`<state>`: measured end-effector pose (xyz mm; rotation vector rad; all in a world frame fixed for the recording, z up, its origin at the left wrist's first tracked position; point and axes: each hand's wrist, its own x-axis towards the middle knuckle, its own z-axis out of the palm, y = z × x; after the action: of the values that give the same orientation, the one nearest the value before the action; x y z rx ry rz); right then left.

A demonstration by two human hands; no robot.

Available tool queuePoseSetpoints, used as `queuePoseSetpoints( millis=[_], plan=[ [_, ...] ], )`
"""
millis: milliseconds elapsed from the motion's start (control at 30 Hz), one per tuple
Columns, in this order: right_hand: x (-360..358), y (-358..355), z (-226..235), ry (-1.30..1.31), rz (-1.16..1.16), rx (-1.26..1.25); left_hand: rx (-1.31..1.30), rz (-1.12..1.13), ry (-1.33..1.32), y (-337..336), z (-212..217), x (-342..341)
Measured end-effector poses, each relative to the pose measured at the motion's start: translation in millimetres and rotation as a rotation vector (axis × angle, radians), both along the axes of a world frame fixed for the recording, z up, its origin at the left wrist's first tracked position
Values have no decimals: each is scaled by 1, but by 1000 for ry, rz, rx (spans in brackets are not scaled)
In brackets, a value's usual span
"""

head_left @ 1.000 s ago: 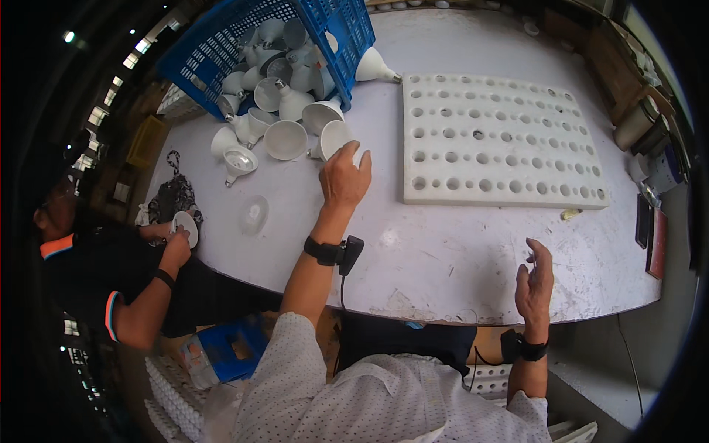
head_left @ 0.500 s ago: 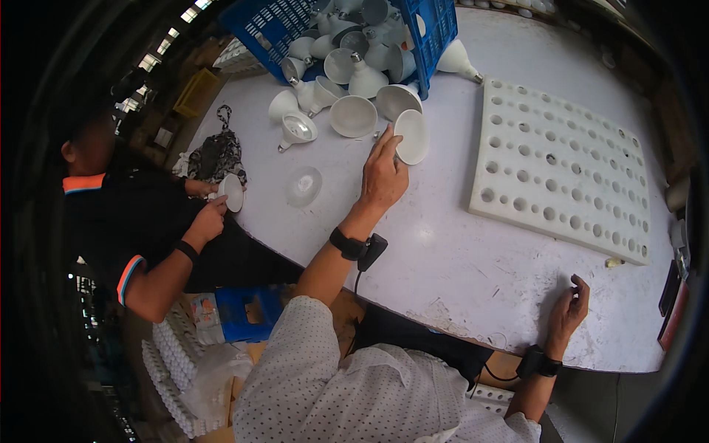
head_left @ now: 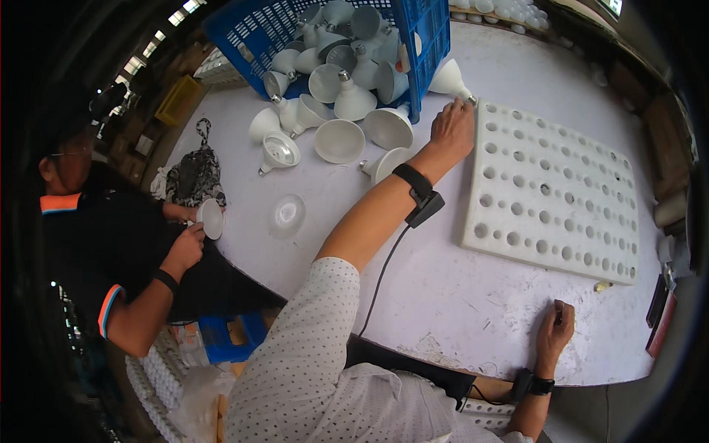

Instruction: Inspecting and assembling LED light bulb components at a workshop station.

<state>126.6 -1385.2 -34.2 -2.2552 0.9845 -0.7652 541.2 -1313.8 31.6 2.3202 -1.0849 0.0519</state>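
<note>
My left hand (head_left: pixel 452 133) reaches far across the table, fingers bent in at the metal screw base of a white reflector light bulb (head_left: pixel 447 78). That bulb lies on its side, right of the blue crate. Beside my left forearm rests another light bulb (head_left: pixel 389 161), partly hidden by the arm. Near the table's front edge lies my right hand (head_left: pixel 555 334), fingers loosely curled with a dark gap between them; nothing in it can be made out. To its upper left is a white board with rows of round holes (head_left: pixel 554 188).
The blue crate (head_left: pixel 428 44), tipped on its side, spills several bulbs (head_left: pixel 339 141) onto the table (head_left: pixel 413 280). A clear cover (head_left: pixel 286 215) lies left. A co-worker (head_left: pixel 111 244) at left holds a white round piece (head_left: pixel 210 218). A cable trails from my left wrist.
My left hand has let go of one bulb, which lies on the table, and moved right and away to the bulb beside the crate. The view has shifted slightly.
</note>
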Motion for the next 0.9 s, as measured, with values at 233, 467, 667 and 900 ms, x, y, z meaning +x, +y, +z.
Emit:
queuePoseSetpoints(
  millis=[233, 467, 667, 900],
  plan=[
    [-3, -2, -6, 37, 44, -32, 339, -15, -597, -41, -29, 48],
    [-3, -3, 0, -8, -84, 207, -312, 61, -652, 122, 68, 13],
    [-7, -8, -10, -76, -44, 212, 216, 908, -317, 328, -6, 112],
    [-11, 0, -3, -128, -91, 298, 201, 704, 168, 337, -37, 120]
  ],
)
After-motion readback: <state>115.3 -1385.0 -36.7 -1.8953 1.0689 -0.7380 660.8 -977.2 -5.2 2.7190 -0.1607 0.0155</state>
